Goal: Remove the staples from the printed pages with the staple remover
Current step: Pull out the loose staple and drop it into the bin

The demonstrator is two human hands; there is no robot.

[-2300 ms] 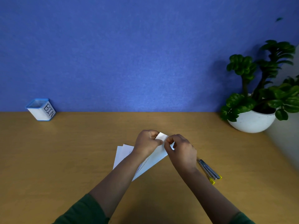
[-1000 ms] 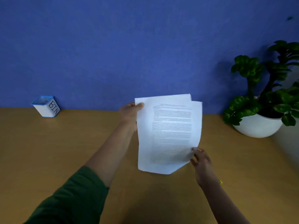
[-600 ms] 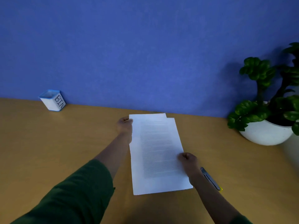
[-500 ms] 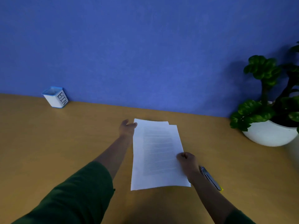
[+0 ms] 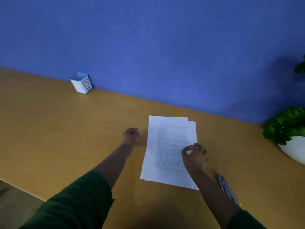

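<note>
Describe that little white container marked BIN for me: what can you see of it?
The BIN container is a small, squarish white cup with a light blue rim and a blue edge along its base, likely plastic. "BIN" is written in black letters on the side facing right. It stands upright on the wooden desk, at the far left against the blue wall. Its top is open; its contents cannot be made out. Nothing but the desk touches it; both hands and the printed pages lie well away from it.

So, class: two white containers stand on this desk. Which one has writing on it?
The small blue-rimmed container by the wall, far left: its side reads BIN. The round plant pot at the right edge is plain.
</note>
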